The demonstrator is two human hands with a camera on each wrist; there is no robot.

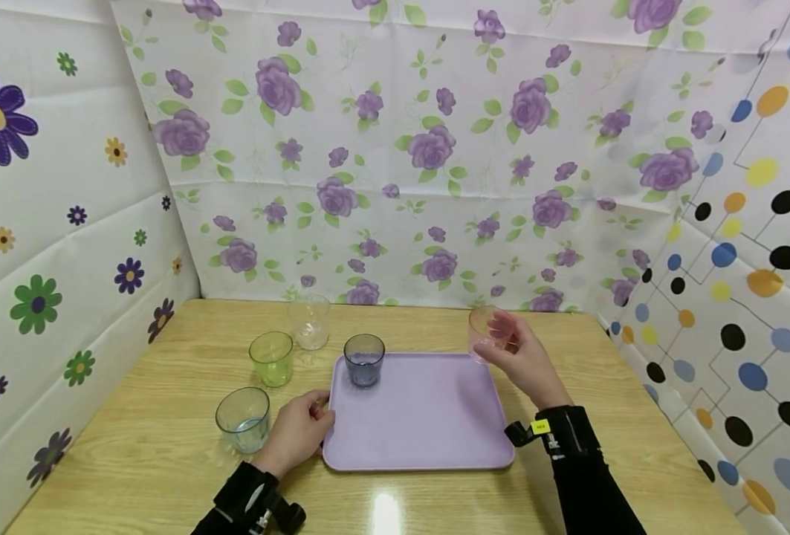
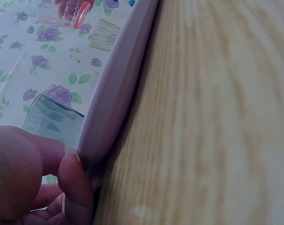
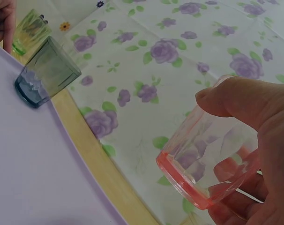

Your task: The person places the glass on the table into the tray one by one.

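My right hand [image 1: 525, 360] holds a pink clear glass [image 1: 484, 334] around its side, over the back right corner of a lilac tray [image 1: 421, 431]. In the right wrist view the thumb lies across one side of that glass, and fingers show through its wall. At the tray's left edge, the thumb and fingers of my left hand [image 1: 297, 431] pinch the rim, as the left wrist view shows. A dark grey-blue glass [image 1: 364, 364] stands upright on the tray, in its back left corner.
Left of the tray stand a pale blue glass [image 1: 244, 427], a green glass [image 1: 272, 364] and a colourless glass [image 1: 311, 327] on the wooden table [image 1: 134, 446]. Patterned cloths hang at the back [image 1: 395, 148] and both sides.
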